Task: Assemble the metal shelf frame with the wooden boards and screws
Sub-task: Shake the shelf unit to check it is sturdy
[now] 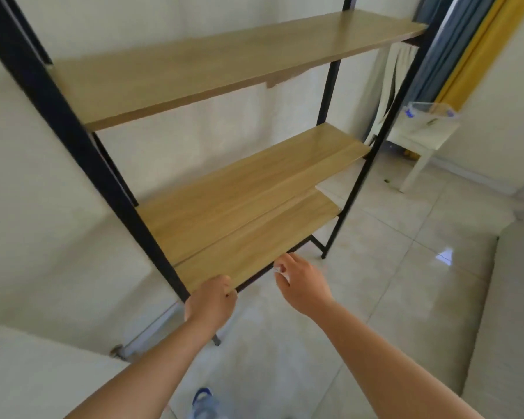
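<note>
Wooden board (254,243) sat on the frame (82,152); left hand (211,300) gripped its front edge to steady it, right hand (303,285) hovered, fingers loosely curled, perhaps pinching a screw.

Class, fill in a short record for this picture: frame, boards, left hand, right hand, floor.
frame: black metal shelf frame, standing upright
boards: top board, middle board, lowest board
left hand: left hand grips the front edge of the lowest board
right hand: right hand near that edge, pinching something small and pale
floor: pale glossy tiles
</note>
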